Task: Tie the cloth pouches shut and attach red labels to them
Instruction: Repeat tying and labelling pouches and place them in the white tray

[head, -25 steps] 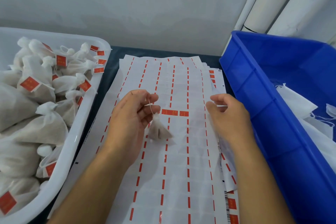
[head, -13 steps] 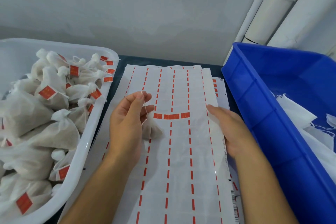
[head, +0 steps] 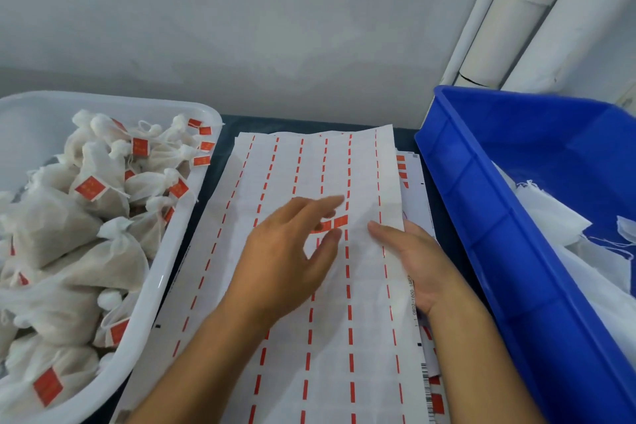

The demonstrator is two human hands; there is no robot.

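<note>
left hand fingers spread, empty | red labels at fingertips | right hand flat on sheet

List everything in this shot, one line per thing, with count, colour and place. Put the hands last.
white tub: one, white, left edge of the work surface.
tied pouches: many, off-white cloth, piled in the white tub, several bearing red labels.
label sheets: a stack, count unclear, white backing with red dashed strips, centre, between the two tubs.
remaining red labels: a few, red, mid-sheet beside the left fingertips.
blue bin: one, blue, right side.
loose cloth: white, count unclear, inside the blue bin.
pipes: several, white, against the wall at upper right.
left hand: fingers extended over the sheet towards the red labels.
right hand: resting flat on the sheet's right edge.
</note>
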